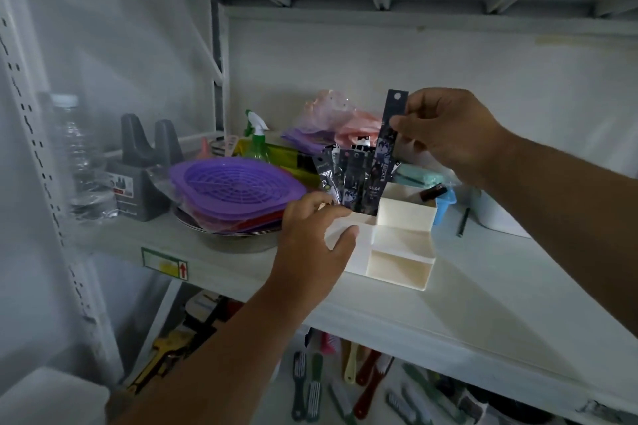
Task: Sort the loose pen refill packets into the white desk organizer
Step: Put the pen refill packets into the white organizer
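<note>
Dark, long printed refill packet stands near-upright, pinched by the right hand directly above the white plastic organizer's rear-left compartment, while the left hand grips its left wall.

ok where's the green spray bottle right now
In the head view the green spray bottle stands at the back of the shelf, left of centre, behind the purple baskets and just left of the packets standing in the white organizer.
</note>
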